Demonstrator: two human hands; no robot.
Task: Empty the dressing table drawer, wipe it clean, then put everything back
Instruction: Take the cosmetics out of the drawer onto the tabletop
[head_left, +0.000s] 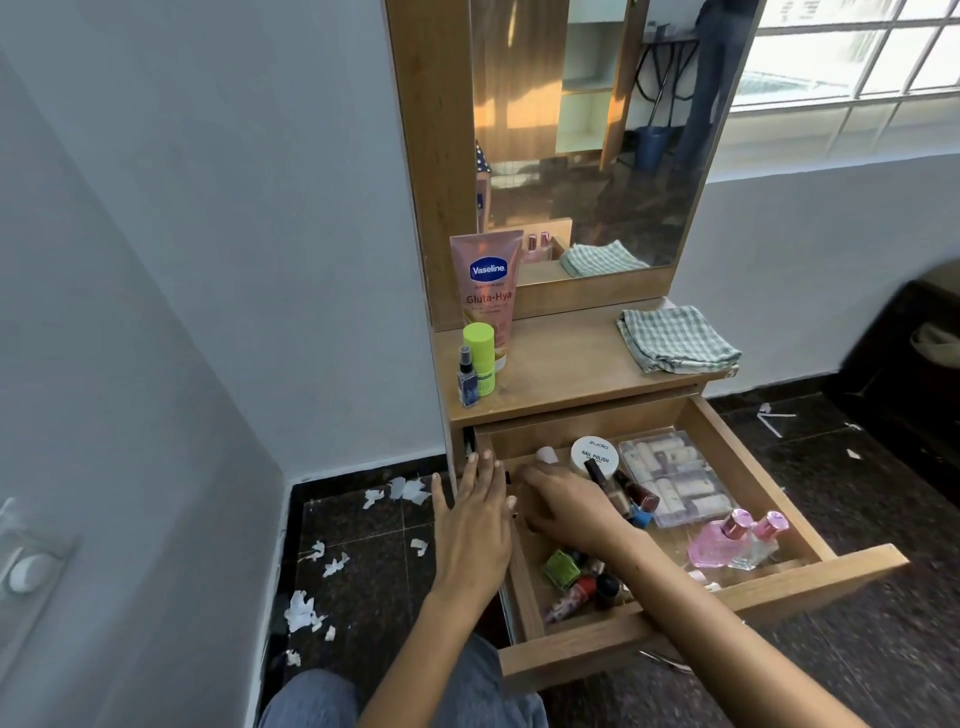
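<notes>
The wooden drawer (727, 597) of the dressing table is pulled out. It holds a white nail polish jar (595, 454), a clear plastic box (672, 475), two pink perfume bottles (727, 540) and several nail polish bottles (569, 577). My left hand (470, 525) lies flat on the drawer's left side wall, fingers apart. My right hand (566, 506) reaches down into the drawer's back left part, beside dark nail polish bottles (636, 493). Its fingers curl downward and hide whatever is under them.
On the tabletop stand a Vaseline tube (485, 291), a green-capped bottle (480, 358) and a small spray bottle (467, 379) at the left. A folded checked cloth (675, 340) lies at the right. Torn white paper bits (304, 610) litter the dark floor by the left wall.
</notes>
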